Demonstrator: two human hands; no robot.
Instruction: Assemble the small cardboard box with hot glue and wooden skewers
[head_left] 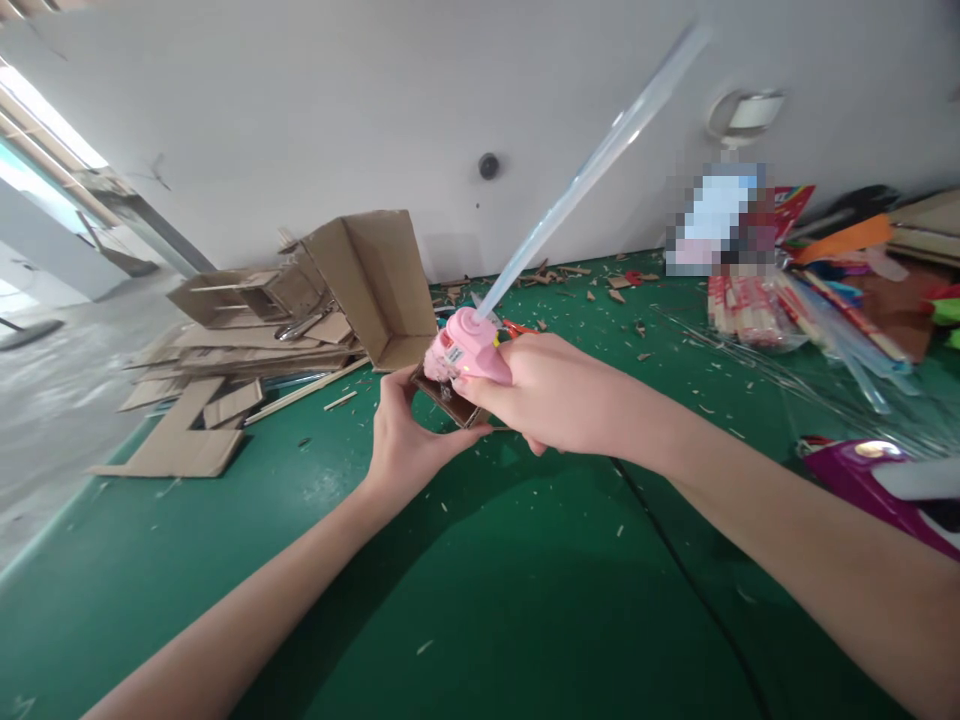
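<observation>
My right hand (551, 385) is wrapped round a pink hot glue gun (466, 345), its nose pointing down and left. A long clear glue stick (592, 172) juts up and to the right from its back end. Under the gun is a small cardboard box (448, 402), which my left hand (405, 425) grips from the near left side, thumb along the front edge. The gun's tip is hidden at the box. Just behind stands a larger open cardboard piece (371, 285), its walls upright.
Cut cardboard sheets (195, 430) and a cardboard model (240, 298) lie at the left. Bundled sticks (739, 310) and glue sticks (855, 355) are at the right, near a purple tool (870, 485). A black cord (675, 555) crosses the green table (480, 600). Scraps line the wall.
</observation>
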